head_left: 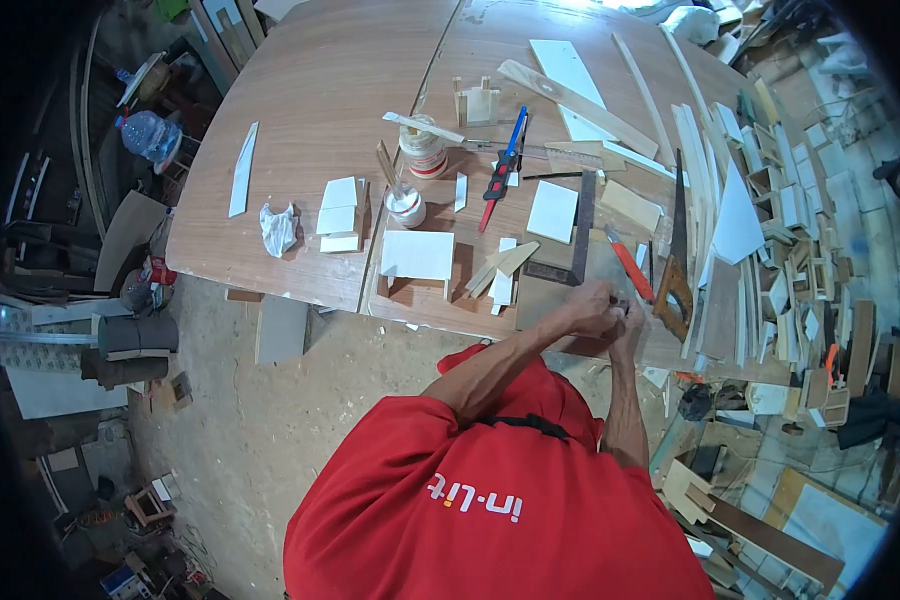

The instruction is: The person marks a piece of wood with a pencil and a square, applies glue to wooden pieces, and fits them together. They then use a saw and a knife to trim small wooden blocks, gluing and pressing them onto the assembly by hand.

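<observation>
My left hand (589,308) and my right hand (626,322) meet over the table's near edge, both with fingers closed. Whatever they pinch is too small and hidden to make out. Just beyond them lies an orange utility knife (631,266). To their right is a handsaw (676,292) with a wooden handle, its blade pointing away from me. A dark carpenter's square (580,240) rests left of the knife, beside a white rectangular panel (552,212). Thin pointed wood pieces (505,266) and a small white-topped wooden piece (417,256) sit farther left.
Two white tubs (426,160) (405,206) with sticks stand mid-table near a red-and-blue clamp-like tool (504,170). Crumpled white paper (279,229) lies at left. Long wood strips (715,220) line the right side, with stacked small wooden frames (795,200) beyond.
</observation>
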A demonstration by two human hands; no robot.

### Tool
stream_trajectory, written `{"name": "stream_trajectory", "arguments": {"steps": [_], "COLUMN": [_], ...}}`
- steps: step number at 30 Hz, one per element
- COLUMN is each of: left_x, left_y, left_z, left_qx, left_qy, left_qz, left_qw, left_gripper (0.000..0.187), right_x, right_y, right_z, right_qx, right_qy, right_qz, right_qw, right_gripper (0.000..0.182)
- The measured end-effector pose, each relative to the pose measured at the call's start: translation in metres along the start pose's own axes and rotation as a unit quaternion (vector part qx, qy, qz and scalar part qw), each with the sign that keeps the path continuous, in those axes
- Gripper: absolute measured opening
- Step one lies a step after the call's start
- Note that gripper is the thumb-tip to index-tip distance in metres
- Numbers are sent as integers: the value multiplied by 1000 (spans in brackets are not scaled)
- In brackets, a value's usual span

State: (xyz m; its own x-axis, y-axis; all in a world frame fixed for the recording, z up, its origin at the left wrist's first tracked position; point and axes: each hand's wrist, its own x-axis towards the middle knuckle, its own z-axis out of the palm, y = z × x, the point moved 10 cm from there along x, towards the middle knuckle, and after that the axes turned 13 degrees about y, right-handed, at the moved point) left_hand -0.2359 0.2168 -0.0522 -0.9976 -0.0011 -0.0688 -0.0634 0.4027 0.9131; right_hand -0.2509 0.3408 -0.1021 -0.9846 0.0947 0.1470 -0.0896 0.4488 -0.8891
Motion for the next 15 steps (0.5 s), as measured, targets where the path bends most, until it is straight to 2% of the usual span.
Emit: {"name": "stream_trajectory", "arguments": {"steps": [1, 2, 4, 7, 8, 10, 11, 13, 14, 15], "left_x": [0, 2, 0, -4, -5, -8, -11, -23, -35, -50], "left_y": [-2, -9, -17, -19, -17, -8, -7, 14, 41, 65], "left_z": [4, 10, 14, 11, 9, -3, -3, -29, -53, -78], "left_qx": [-1, 7, 13, 23, 31, 39, 56, 74, 82, 90], "left_qy": [-2, -2, -3, 12, 18, 27, -3, -31, -55, -79], "left_qz": [1, -9, -20, -9, 4, 15, 8, -2, 36, 74], "left_qw": [1000, 1000, 1000, 1000, 999, 999, 998, 997, 995, 990], "left_gripper": [32, 32, 33, 32, 30, 29, 28, 28, 29, 31], "right_x": [0, 1, 4, 5, 5, 6, 6, 6, 7, 8], "right_y": [-6, -4, 6, 11, 17, 24, 29, -6, -4, -8], "right_z": [-1, 0, 0, 0, 4, -2, -3, -4, -2, -5], "right_qx": [-5, -5, -103, -127, -128, -65, -65, -94, -93, -120], "right_qy": [26, 27, 34, 39, 38, 123, 121, 91, 88, 112], "right_qz": [-50, -51, -31, -32, -32, -26, -26, -13, -13, -51], "right_qw": [998, 998, 994, 991, 990, 990, 990, 991, 992, 985], "right_gripper": [44, 44, 46, 46, 46, 43, 43, 39, 39, 36]}}
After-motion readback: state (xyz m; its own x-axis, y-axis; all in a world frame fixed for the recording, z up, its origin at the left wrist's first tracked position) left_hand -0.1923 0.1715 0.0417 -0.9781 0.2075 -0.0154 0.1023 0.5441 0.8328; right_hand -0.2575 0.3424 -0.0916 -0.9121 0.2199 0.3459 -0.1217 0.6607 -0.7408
